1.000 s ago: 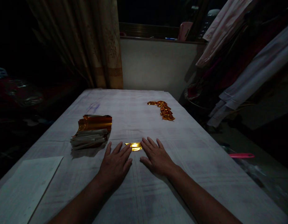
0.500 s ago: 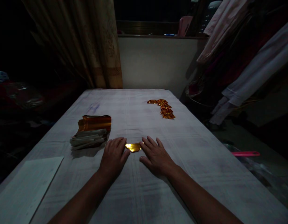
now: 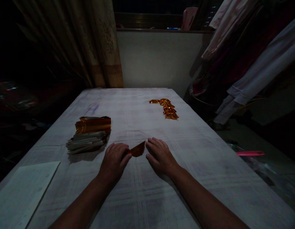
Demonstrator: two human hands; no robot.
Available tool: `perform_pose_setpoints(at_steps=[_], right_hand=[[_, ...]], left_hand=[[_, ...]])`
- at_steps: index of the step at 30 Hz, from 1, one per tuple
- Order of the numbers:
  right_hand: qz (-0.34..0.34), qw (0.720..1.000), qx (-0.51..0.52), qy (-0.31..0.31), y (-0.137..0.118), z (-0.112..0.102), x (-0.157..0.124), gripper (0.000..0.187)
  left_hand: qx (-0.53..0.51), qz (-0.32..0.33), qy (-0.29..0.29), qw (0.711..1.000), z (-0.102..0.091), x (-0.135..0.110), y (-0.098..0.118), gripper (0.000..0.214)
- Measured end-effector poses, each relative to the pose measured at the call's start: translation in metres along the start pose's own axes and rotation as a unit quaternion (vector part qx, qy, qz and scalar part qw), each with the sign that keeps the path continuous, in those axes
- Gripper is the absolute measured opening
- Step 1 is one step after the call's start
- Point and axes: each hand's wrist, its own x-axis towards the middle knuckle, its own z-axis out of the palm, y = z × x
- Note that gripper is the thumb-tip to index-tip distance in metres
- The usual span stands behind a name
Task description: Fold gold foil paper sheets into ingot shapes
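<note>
Between my hands is a small piece of folded gold foil paper [image 3: 138,150], its right end tilted up off the table. My left hand [image 3: 115,159] pinches its left end between thumb and fingers. Just beyond its right tip, my right hand [image 3: 161,156] is open, thumb apart from the fingers and seemingly not touching the foil. Left of my left hand lies a stack of foil sheets [image 3: 87,141], grey edges toward me. Several folded gold pieces [image 3: 169,109] overlap in a row farther back on the right.
A pale checked cloth covers the table [image 3: 137,194]. White paper [image 3: 25,190] lies at the front left. A curtain [image 3: 99,47] and wall [image 3: 157,58] stand behind, hanging clothes [image 3: 264,63] to the right. A pink handle [image 3: 250,153] shows beyond the right edge.
The foil piece lay flat between both hands; now its right end is raised in my left hand's pinch. My right hand has drawn slightly away from it. The view has shifted a little.
</note>
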Motion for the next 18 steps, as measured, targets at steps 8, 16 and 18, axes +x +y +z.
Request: perform_pose_setpoints(at_steps=[8, 16, 18], right_hand=[[0.006, 0.999, 0.047, -0.006, -0.0031, -0.0019, 0.0051, 0.028], [0.031, 0.996, 0.084, -0.009, -0.0036, 0.0010, 0.0090, 0.022], [0.037, 0.995, 0.093, -0.004, -0.0034, 0.0015, 0.0095, 0.019]], left_hand=[[0.006, -0.003, -0.011, 1.000, -0.0014, 0.0006, 0.0007, 0.007], [0.006, 0.003, -0.015, 1.000, -0.0011, 0.0005, 0.0012, 0.009], [0.005, 0.004, -0.020, 1.000, -0.0014, 0.0002, 0.0015, 0.010]])
